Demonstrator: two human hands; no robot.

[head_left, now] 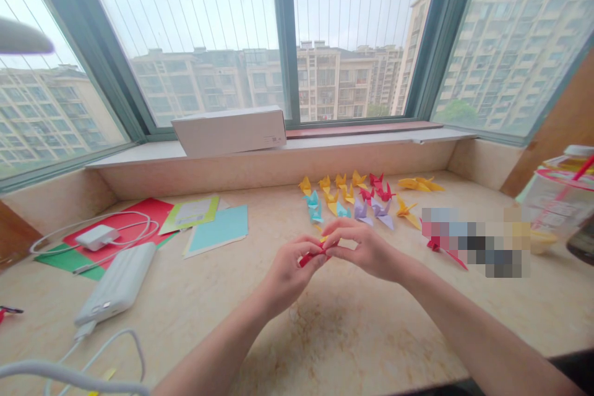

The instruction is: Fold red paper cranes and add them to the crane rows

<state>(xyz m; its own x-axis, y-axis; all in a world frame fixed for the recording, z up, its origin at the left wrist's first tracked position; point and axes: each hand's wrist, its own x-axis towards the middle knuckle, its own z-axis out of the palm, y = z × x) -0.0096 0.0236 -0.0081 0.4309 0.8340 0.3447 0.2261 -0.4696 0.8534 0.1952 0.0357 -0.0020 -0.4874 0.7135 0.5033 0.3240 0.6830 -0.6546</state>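
My left hand (291,266) and my right hand (364,249) meet above the middle of the marble counter (352,334). Both pinch a small folded red paper piece (310,257), with a bit of yellow showing by the fingertips. Just beyond my hands lie rows of small folded paper cranes (352,195) in yellow, blue, red and purple. Another red folded paper (446,251) lies to the right of my right hand.
Coloured paper sheets (218,229) lie at the left, with a white charger (96,237), a white power bank (118,284) and cables. A white box (229,130) sits on the window sill. A plastic cup with a red straw (557,201) stands at the far right.
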